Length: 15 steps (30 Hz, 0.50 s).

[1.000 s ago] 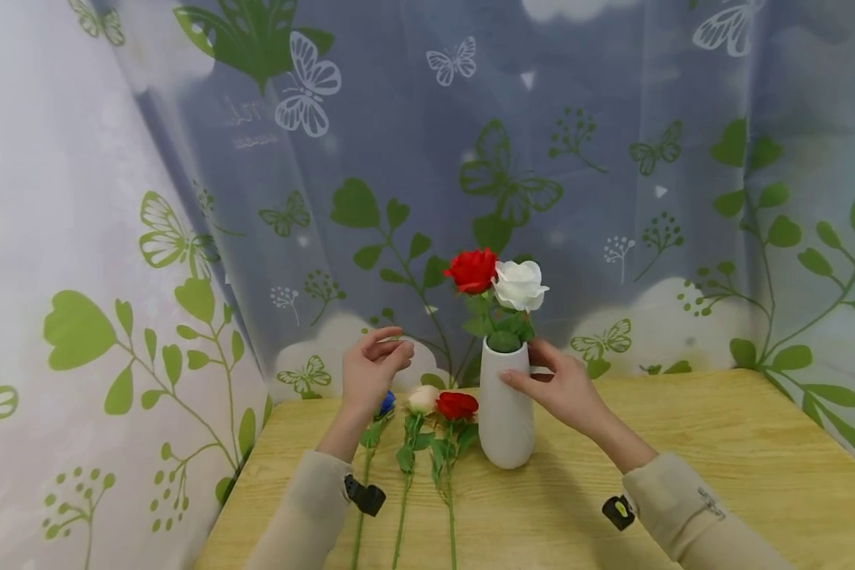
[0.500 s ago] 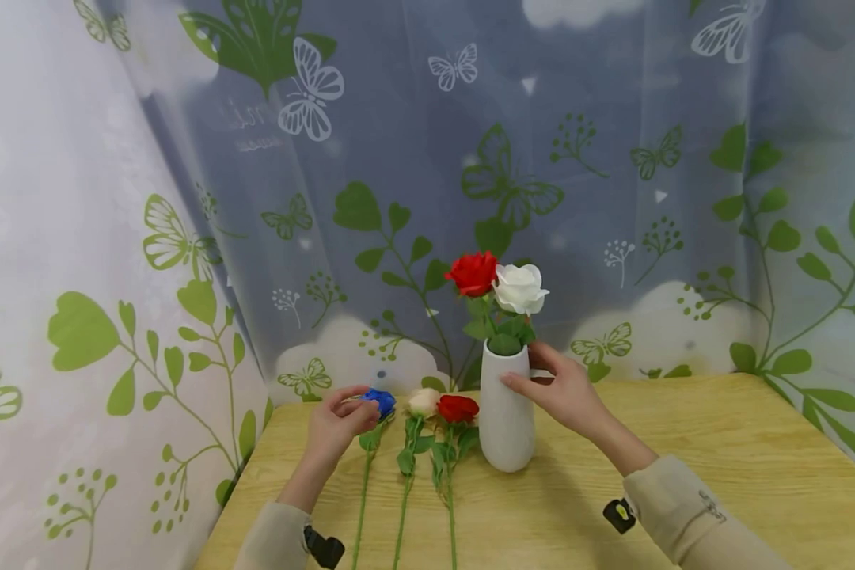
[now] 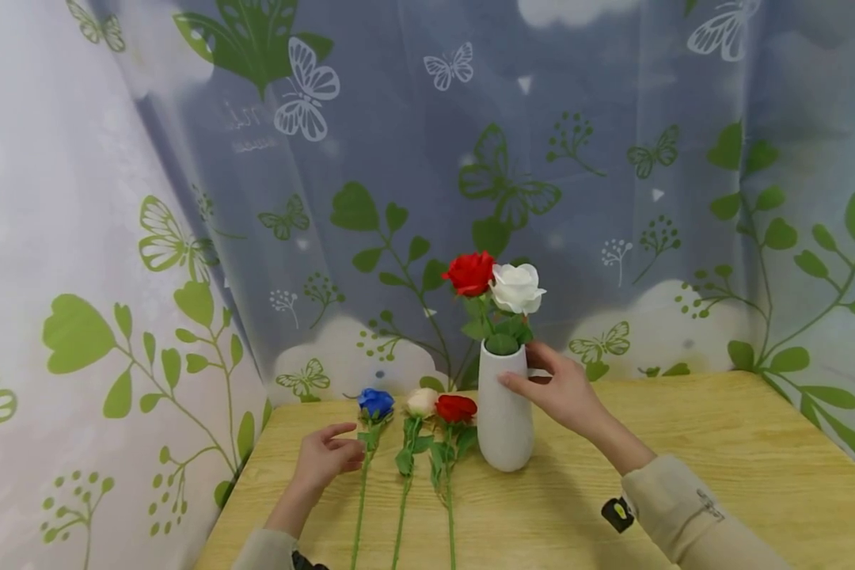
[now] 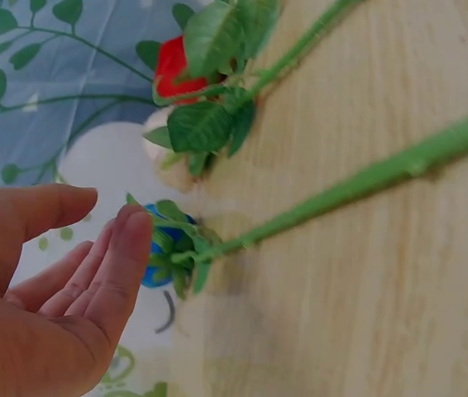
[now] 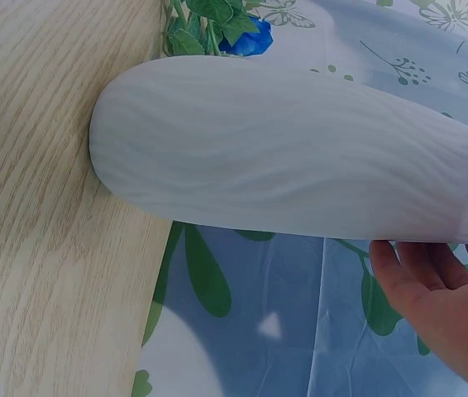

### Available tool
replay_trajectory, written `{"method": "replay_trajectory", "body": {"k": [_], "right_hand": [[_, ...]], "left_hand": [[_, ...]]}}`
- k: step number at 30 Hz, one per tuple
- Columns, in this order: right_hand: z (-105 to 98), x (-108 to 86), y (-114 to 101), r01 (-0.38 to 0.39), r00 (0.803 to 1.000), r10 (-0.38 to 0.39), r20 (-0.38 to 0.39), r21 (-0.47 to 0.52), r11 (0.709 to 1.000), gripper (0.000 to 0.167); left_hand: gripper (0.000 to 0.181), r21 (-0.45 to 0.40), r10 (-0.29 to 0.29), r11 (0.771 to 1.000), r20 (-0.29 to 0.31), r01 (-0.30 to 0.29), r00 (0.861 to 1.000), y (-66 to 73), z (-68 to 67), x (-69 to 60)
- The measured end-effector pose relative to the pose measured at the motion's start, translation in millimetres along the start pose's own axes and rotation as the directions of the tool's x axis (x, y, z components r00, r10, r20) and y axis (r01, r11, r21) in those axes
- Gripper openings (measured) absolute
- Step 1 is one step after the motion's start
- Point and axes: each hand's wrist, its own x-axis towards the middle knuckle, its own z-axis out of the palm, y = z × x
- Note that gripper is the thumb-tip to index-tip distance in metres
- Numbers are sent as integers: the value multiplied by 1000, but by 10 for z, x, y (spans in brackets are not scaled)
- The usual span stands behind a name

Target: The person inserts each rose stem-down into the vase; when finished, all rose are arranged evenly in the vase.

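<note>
A white vase (image 3: 506, 419) stands upright on the table, holding a red rose (image 3: 470, 274) and a white rose (image 3: 518, 288). My right hand (image 3: 568, 392) grips its upper part; in the right wrist view the fingers (image 5: 399, 269) lie along the side of the vase (image 5: 284, 149). Left of the vase lie a blue rose (image 3: 376, 403), a cream rose (image 3: 422, 402) and a red rose (image 3: 456, 408), stems toward me. My left hand (image 3: 326, 457) is beside the blue rose's stem, fingers loosely bent, holding nothing. The left wrist view shows this hand (image 4: 60, 289) near the blue flower (image 4: 158, 269).
The wooden table (image 3: 655, 459) extends right of the vase. A printed curtain (image 3: 399, 158) with leaves and butterflies hangs behind the table's back edge and along the left side.
My left hand has moved left and down, from above the flowers past the blue bloom to beside its stem. My right hand keeps its grip on the vase.
</note>
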Motion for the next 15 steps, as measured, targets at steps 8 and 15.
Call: {"method": "replay_trajectory", "body": {"k": [8,15], "right_hand": [[7,3,-1,-1,1000,1,-3,1,1000,52],[12,8,11,1,1000,-1,-7,-8,1000,50]], "left_hand": [[48,55,-36,998,-10,36,999,-135,-24,7],[48,103,-1,995,-22,4,1000,-280,-19,58]]}}
